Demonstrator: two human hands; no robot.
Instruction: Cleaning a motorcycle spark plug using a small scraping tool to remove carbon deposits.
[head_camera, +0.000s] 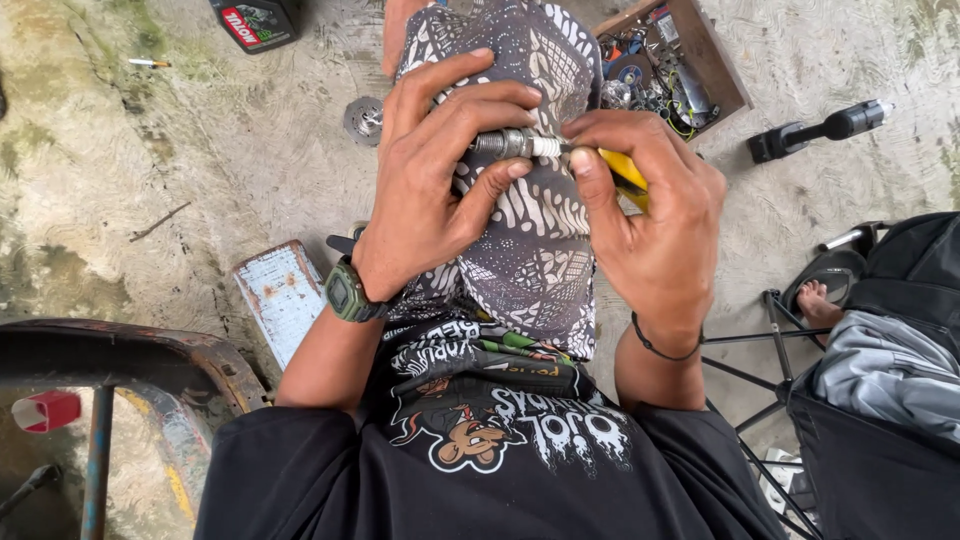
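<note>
My left hand (435, 175) grips the metal end of a spark plug (520, 145), held level over my patterned shorts (540, 260). My right hand (650, 215) pinches the plug's white end with thumb and forefinger. That same hand also holds a yellow-handled tool (625, 172), mostly hidden under the fingers. A green watch (350, 295) sits on my left wrist and a black band on my right wrist. The hands nearly touch at the plug.
A wooden box (725, 75) of small parts lies on the concrete at the upper right, a black tool (820, 130) beside it. A round metal part (364, 120) and a white metal block (283, 295) lie left. Another person's sandalled foot (820, 300) is at right. A rusty frame (130, 355) stands lower left.
</note>
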